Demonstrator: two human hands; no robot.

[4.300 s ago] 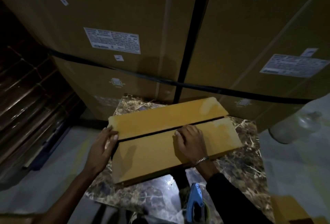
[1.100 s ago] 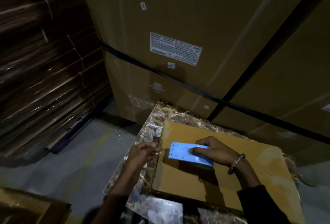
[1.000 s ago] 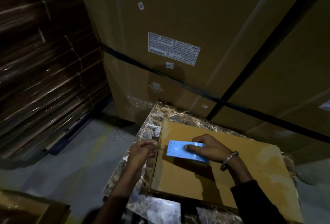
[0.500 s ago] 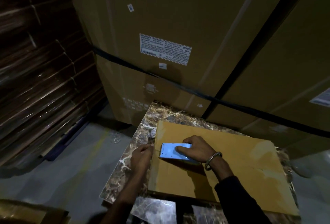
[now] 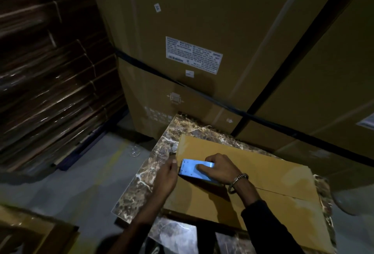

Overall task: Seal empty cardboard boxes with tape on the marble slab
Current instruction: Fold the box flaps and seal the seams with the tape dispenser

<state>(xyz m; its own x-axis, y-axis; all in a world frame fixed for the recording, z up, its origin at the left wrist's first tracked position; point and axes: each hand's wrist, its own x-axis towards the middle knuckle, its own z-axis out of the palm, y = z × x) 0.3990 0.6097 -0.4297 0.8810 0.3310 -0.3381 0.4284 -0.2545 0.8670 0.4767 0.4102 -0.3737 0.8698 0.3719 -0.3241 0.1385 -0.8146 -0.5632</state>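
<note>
Marble slab [image 5: 141, 181]: polished stone, glossy, veined brown/white. Box [image 5: 273, 172]: matt brown cardboard, smooth (slight sheen at far left corner). Tape dispenser [image 5: 189, 169]: light-blue, smooth. Bracelet [image 5: 237, 180]: shiny metal links.

Flat cardboard box [image 5: 263, 174] lies on marble slab [image 5: 141, 185], filling slab from centre to 4 o'clock. Seam between flaps visible right of wrist. Right hand [image 5: 219, 169] grips blue tape dispenser [image 5: 191, 169] at box's left end, thumb on its top face; metal bracelet [image 5: 236, 181] on wrist. Left hand [image 5: 167, 176] just beside dispenser at 9 o'clock, fingers at box's left edge; grip unclear. Large strapped cartons [image 5: 202, 31] at 12 o'clock, white label [image 5: 193, 55] on one. Stacked flat cardboard [image 5: 50, 71] at 10 o'clock.
</note>
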